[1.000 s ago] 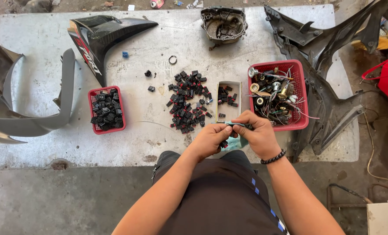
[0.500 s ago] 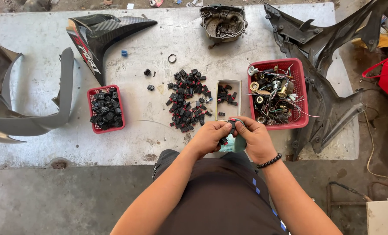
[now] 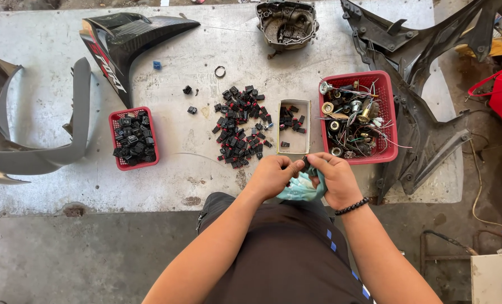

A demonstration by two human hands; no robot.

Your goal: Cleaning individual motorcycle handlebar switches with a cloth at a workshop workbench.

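Both hands meet at the near edge of the worktop, just over the person's lap. The left hand is curled shut, thumb and fingers pinched on a small dark part that shows only as a sliver between the two hands; its long axis I cannot make out. The right hand is closed too, wrapped around a pale teal cloth that bunches under both palms and touches the part. So the part lies between the hands, at their fingertips, neither hand clearly nearer.

Straight ahead of the hands, a little farther onto the worktop, sits a narrow open box with a few black-and-red pieces inside. To its left sprawls a loose heap of small black and red switches; to its right, close by the right hand, a red basket full of wires and metal fittings. A smaller red basket packed with black pieces stands well off toward the left. Nothing lies between the hands and the box. Motorcycle fairing panels and an engine cover line the far edge.
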